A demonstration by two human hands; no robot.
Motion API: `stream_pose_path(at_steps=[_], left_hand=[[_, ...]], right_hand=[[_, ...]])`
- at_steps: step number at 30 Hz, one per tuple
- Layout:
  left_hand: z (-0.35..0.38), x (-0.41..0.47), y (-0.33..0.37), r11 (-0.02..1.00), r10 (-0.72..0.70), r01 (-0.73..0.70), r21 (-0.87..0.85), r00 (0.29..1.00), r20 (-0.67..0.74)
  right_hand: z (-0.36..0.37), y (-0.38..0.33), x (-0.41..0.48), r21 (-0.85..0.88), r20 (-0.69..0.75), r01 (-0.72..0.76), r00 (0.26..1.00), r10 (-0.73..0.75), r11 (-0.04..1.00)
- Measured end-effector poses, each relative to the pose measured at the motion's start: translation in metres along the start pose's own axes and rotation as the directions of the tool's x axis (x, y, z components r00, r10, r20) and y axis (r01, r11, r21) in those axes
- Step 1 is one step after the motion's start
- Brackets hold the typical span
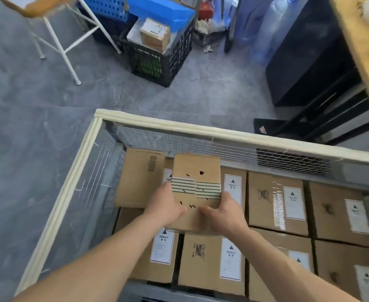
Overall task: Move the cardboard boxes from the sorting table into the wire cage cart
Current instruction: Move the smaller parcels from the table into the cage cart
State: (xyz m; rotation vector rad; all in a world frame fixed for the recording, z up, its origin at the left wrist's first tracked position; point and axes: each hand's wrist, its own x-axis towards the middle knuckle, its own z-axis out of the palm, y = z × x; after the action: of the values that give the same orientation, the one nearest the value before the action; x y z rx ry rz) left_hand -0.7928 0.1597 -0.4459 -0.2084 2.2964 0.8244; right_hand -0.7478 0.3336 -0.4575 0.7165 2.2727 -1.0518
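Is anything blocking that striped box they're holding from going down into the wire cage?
Nothing visible blocks it. The left hand and right hand grip the striped box inside the cage's padded rim. Below it lie only packed boxes, so it would likely land on top of them.

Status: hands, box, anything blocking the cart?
Left hand and right hand both grip the striped box. Box held over the packed boxes in the wire cage cart. Nothing in the way.

At top centre a black crate [179, 62] stands on the grey floor [26, 105], a blue basket [109, 5] behind it; white stand legs [62, 52] upper left, a black cabinet [305, 62] upper right.
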Motion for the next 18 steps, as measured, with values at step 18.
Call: stream_pose_path(at_steps=[18], left_hand=[[0.066, 0.11, -0.069, 0.988, -0.122, 0.127, 0.085, 0.991, -0.058]], right_hand=[[0.093, 0.04, 0.121, -0.053, 0.021, 0.054, 0.998, -0.053, 0.997]])
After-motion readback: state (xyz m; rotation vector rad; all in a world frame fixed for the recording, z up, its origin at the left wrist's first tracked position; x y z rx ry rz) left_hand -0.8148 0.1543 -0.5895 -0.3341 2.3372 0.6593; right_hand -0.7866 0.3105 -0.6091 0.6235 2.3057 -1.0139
